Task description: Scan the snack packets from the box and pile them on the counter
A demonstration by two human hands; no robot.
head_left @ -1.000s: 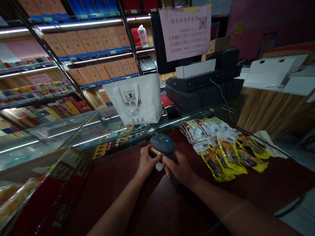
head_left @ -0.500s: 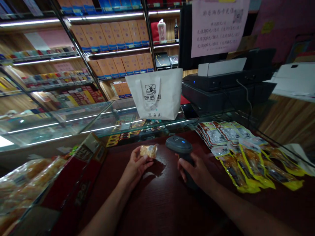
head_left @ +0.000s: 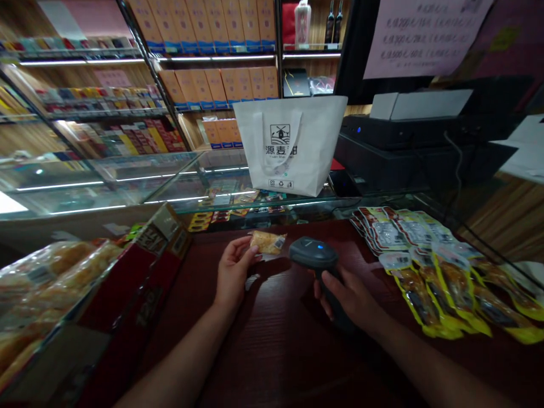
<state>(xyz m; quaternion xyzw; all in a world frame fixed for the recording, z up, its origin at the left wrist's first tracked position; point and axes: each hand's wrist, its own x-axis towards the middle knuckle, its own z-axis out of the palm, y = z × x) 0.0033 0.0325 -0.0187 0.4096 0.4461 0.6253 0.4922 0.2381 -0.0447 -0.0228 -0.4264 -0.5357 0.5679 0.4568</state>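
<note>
Between the thumb and fingers of my left hand is a small clear-wrapped snack packet, pale golden inside, with a barcode label at its right end. My right hand is wrapped around the handle of a dark grey barcode scanner, which shows a blue light on top. The scanner's head points left at the packet, with a small gap between them. Both are held above the dark red-brown counter. The scanner's trigger is hidden by my fingers.
A white tote bag stands on the glass display case. At right lie yellow-edged vacuum packs of drumsticks and several flat packets. A carton of wrapped bread borders the left. A black register stands back right.
The packet in my left hand has turned, so its barcode now shows on the end near the scanner. The camera view has tilted down and shifted left.
</note>
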